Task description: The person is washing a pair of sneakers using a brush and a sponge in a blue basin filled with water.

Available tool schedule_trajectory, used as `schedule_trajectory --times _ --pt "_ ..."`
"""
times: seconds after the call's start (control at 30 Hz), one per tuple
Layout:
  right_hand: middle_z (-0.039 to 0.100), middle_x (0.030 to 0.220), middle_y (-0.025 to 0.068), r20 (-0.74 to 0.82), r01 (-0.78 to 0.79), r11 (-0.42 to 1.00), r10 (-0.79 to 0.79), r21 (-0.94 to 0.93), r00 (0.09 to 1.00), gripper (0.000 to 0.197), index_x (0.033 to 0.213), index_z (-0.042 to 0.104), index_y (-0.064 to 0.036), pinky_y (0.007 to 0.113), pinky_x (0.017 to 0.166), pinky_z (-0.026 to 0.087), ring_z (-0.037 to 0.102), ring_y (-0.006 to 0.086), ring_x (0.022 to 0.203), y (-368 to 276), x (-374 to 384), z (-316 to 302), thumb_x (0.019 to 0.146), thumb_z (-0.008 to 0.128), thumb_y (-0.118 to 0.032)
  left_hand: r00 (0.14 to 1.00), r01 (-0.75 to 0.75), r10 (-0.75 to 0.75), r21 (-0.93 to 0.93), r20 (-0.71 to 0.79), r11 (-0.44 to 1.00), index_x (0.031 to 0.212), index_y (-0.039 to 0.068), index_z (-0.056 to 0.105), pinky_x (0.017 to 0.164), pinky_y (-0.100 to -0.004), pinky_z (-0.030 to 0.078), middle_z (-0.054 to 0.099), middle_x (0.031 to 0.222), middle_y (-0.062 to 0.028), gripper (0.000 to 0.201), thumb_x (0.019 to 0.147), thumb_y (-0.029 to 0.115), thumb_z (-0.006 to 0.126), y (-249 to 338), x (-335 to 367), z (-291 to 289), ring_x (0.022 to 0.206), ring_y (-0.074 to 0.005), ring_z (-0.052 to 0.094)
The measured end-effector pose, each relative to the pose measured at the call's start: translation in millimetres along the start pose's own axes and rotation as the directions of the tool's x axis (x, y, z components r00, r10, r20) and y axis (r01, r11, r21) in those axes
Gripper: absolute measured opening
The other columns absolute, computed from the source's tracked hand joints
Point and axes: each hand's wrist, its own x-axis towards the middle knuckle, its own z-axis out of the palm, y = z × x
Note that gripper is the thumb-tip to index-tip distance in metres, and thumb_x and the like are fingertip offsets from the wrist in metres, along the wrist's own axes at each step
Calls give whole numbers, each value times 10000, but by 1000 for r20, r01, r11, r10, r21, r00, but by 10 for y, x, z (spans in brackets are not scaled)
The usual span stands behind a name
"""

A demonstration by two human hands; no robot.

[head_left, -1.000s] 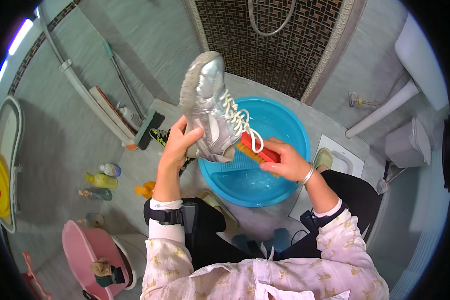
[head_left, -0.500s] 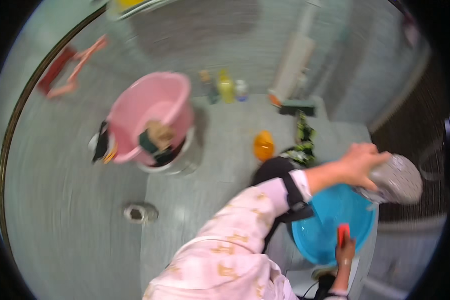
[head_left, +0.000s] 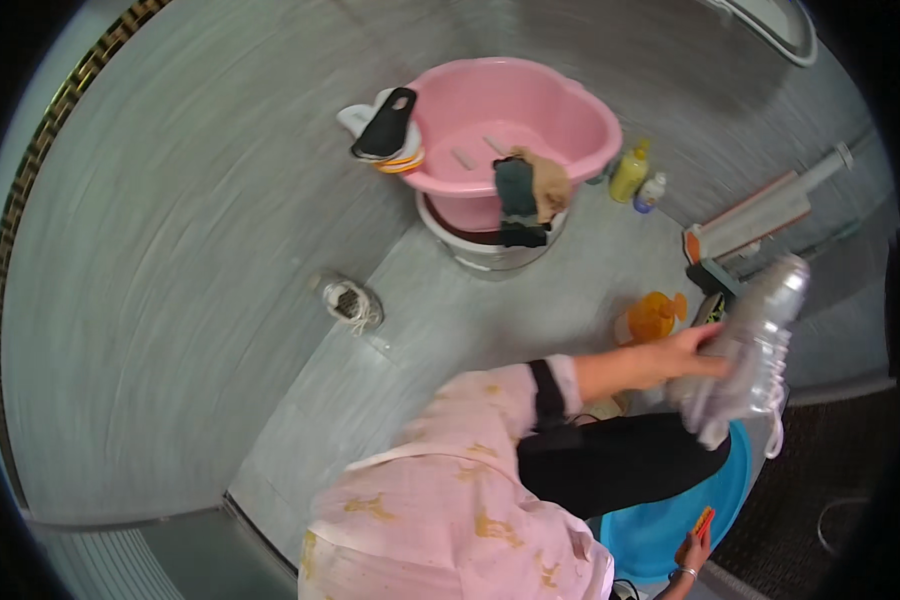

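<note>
My left hand [head_left: 682,362] is closed round a silver-grey sneaker [head_left: 745,350] with white laces, lifted above the blue basin [head_left: 620,545] and tilted; motion smears it slightly. At the lower right, my right hand [head_left: 694,552] grips a small red-orange block-like object [head_left: 705,522] over the basin's inside; its kind is unclear. A bent leg in black trousers [head_left: 620,460] hides much of the basin. Away to the left, another grey sneaker [head_left: 348,302] with white laces sits on the floor.
A pink tub [head_left: 510,90] rests on a white bucket [head_left: 495,258]. Insoles [head_left: 388,125] and dark and tan cloths [head_left: 535,190] hang over its rim. Yellow [head_left: 630,172] and white [head_left: 650,192] bottles stand by the wall, near a broom [head_left: 715,275]. An orange bottle [head_left: 653,316] is nearer.
My view has swung left, so the tub and floor sneaker sit differently in the picture. The sneaker in my left hand has turned from roughly level to steeply tilted. Both hands keep their grip.
</note>
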Motion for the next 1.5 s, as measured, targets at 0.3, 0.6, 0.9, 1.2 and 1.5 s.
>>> schedule_trajectory --times 0.3,0.6,0.9,1.2,1.5 --pt "555 848 -21 -51 -60 995 56 -80 997 511 1266 482 -22 174 543 358 449 59 613 -484 -11 88 760 501 50 905 199 -290 -292 -312 936 1309 22 387 1007 -363 318 488 1263 -92 668 774 294 682 350 -2442 -1111 1173 -215 448" --pt "585 1093 79 145 21 997 -32 80 989 512 1313 416 -11 273 751 465 581 180 881 -711 131 -157 805 478 0 562 299 -373 -238 -738 924 1303 19 384 987 -355 347 513 1235 -84 705 738 265 726 136 -4273 -1738 1145 -202 478" --pt "591 1068 60 130 47 999 -50 26 990 471 1289 453 -16 272 740 458 570 160 871 -796 -124 -43 820 496 -26 133 671 -785 -528 -605 521 1023 59 620 766 -313 465 625 1025 -65 481 676 358 766 311 -5481 -2075 896 -202 588" --pt "584 1063 32 124 27 999 -21 -46 992 483 1271 480 -19 245 726 453 554 126 849 -696 -229 -61 790 523 -37 -169 865 -625 -419 -762 277 929 71 643 697 -336 484 644 862 -63 380 666 337 713 575 -5725 -2709 767 -189 593" --pt "598 1021 22 6 1 1000 0 -28 1000 469 1275 481 -29 233 710 458 558 112 808 -808 -353 -15 810 542 -48 379 337 -711 -627 -592 702 1068 35 594 770 -348 519 647 964 -109 350 801 255 645 535 -4947 -2366 848 -195 629"
